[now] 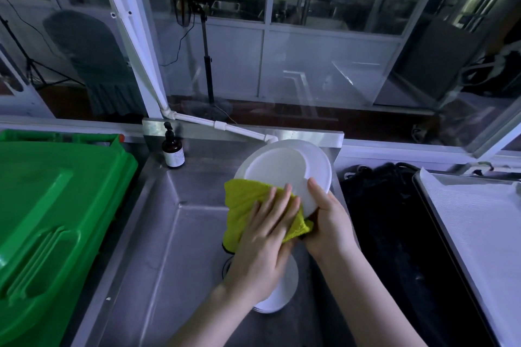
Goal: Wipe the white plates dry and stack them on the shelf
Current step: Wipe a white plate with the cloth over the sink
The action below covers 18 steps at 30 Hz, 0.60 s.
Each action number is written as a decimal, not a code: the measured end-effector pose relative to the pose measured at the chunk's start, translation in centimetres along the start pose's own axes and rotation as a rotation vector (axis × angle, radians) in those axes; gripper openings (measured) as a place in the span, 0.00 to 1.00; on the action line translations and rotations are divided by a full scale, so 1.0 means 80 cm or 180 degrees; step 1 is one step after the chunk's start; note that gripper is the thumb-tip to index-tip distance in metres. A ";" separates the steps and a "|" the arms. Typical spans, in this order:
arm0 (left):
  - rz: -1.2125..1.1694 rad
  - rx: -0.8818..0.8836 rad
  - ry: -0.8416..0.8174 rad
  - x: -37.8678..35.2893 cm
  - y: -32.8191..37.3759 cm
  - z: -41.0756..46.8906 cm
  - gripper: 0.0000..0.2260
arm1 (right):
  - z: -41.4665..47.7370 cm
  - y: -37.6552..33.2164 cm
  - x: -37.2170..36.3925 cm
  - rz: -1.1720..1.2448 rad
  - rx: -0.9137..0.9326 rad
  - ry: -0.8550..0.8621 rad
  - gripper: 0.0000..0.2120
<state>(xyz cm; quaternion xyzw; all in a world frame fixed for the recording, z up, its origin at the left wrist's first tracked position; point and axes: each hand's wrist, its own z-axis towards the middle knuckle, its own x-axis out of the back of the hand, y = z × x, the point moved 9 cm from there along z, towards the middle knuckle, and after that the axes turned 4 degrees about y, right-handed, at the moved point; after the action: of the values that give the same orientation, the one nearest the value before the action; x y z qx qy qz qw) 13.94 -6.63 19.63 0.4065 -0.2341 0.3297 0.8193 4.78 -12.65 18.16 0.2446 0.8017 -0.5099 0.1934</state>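
Roughly over the back right part of the sink, both hands met on one white plate. It was held up off the basin, tilted, its face turned toward the camera and its top rim near the sink's back edge.

Right hand: gripped the plate at its lower right rim. The thumb lay across the face and the fingers curled out of sight behind.

Left hand: flat, fingers straight and slightly spread. It pressed a yellow-green cloth against the lower left of the plate's face, and nothing was pinched in it. The cloth covered that part of the rim and hung below the plate. One corner of it was bunched between the two hands. The left hand sat just beside the right, with its fingertips close to the right thumb. It showed slight motion blur.

Stack of plates: white, on the sink floor toward the front edge, directly below the left wrist and partly hidden by it. I could not count them.

Brown pump bottle: upright at the sink's back left corner, on the ledge. White pipe: ran along the back edge toward the held plate. Green bin lid: against the sink's left edge. Tray: lined with white mesh, well to the right of the sink, with a dark heap between them.
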 end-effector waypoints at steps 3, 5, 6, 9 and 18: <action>-0.0166 0.0225 -0.0062 0.000 -0.002 0.017 0.24 | 0.000 0.004 0.002 -0.0013 0.0014 -0.0050 0.17; -0.0429 0.0560 -0.0032 0.005 -0.024 0.019 0.22 | 0.000 -0.001 0.006 -0.0076 0.0106 -0.0108 0.18; -0.0538 0.0806 0.0052 0.009 -0.042 0.018 0.22 | -0.002 -0.003 0.009 -0.0155 0.0140 -0.0118 0.19; -0.0968 0.1491 0.0247 0.020 -0.083 0.008 0.23 | -0.008 -0.005 0.016 -0.0418 0.0178 -0.0205 0.13; -0.0112 0.1136 0.0721 0.055 -0.039 0.012 0.21 | -0.019 0.011 -0.001 -0.0758 0.0210 -0.0399 0.14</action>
<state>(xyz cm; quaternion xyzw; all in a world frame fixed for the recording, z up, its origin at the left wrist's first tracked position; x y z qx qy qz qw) 19.08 -7.33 21.42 0.5095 -0.0713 0.3951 0.7610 5.25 -10.93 18.17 0.1216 0.7943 -0.5696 0.1730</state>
